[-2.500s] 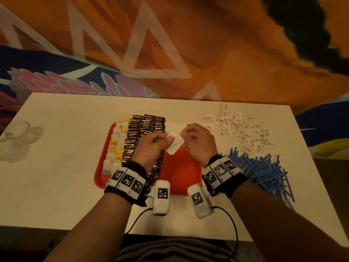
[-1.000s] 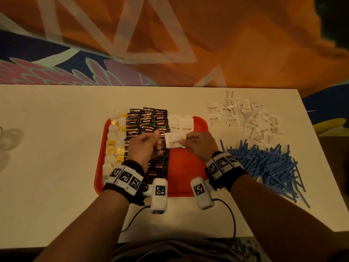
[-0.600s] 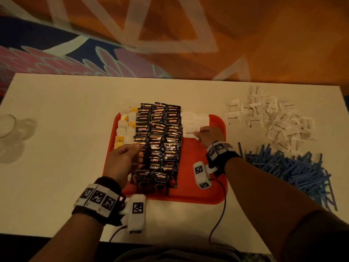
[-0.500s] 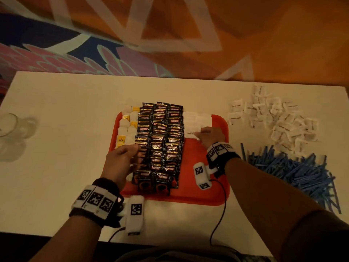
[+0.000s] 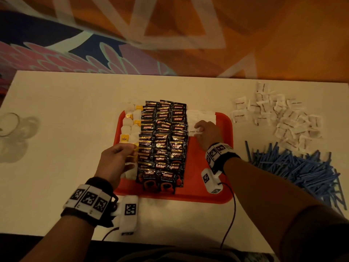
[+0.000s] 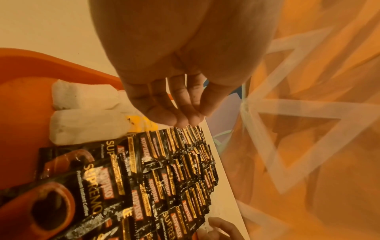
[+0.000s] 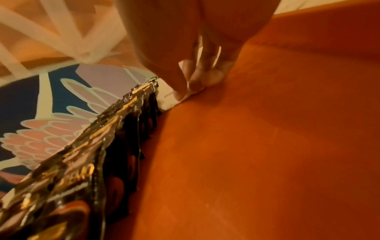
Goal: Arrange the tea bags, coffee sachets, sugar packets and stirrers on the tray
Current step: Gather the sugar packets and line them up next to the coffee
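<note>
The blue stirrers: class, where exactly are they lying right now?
In the head view, the blue stirrers lie heaped on the table right of the red tray, just in front of the loose sugar packets.

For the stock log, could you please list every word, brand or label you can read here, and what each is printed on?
"KOPIKO": black and gold coffee sachets on the red plastic tray.
"SUPREMO": the same sachets, nearest row.
"TEA": yellow tag on a white tea bag.
"brow...": white paper sugar packet under the right hand; the rest is covered.
Loose white packets on the table: print too small to read.
Wristband squares: patterns, no words.
</note>
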